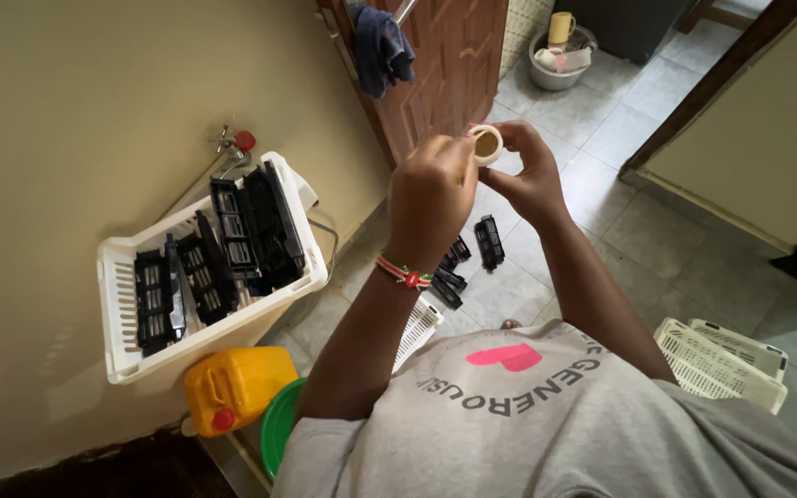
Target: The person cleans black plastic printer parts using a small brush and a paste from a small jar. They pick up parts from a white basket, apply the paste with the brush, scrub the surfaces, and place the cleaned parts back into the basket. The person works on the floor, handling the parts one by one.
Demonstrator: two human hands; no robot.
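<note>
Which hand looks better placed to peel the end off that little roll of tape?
Probably the left hand: its fingertips pinch the tape roll at its rim, while the right hand cradles it from behind.

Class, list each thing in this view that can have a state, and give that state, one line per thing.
Roll of tape: held up between both hands.
Left hand: fingers closed on the roll.
Right hand: fingers closed on the roll.
White basket: tilted, loaded with black parts.
Yellow jerrycan: lying on its side, red cap on.
Wooden door: open, cloth hanging on it.
</note>
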